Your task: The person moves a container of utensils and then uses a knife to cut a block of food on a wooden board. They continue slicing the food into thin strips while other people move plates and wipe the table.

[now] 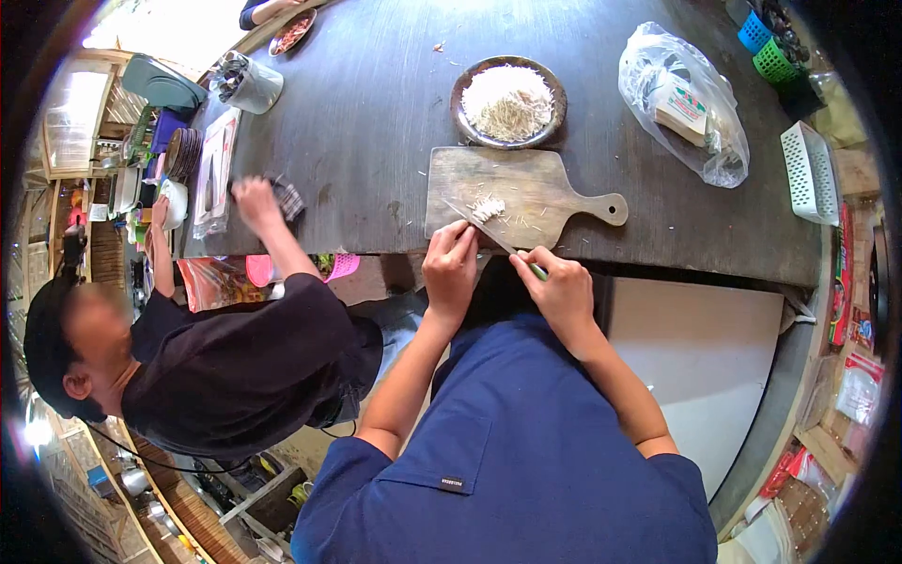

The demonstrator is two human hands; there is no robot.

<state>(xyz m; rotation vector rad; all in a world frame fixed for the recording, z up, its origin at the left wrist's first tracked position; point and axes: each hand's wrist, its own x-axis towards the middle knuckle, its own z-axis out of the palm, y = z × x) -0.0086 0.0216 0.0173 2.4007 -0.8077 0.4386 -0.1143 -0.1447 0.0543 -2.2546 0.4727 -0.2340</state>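
I reckon I'm nearly done: white shreds [507, 103] heap the plate [456, 103], and one small pile [487, 209] lies on the cutting board [554, 188] under the knife [479, 227] gripped in my right hand [564, 291], my left hand [451, 268] beside it, fingers pressed together.

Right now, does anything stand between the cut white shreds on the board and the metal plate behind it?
Nothing visible does. Beyond the white shreds there is only bare cutting board up to its far edge, where the metal plate stands close by. The knife in the right hand and the left hand are on the near side.
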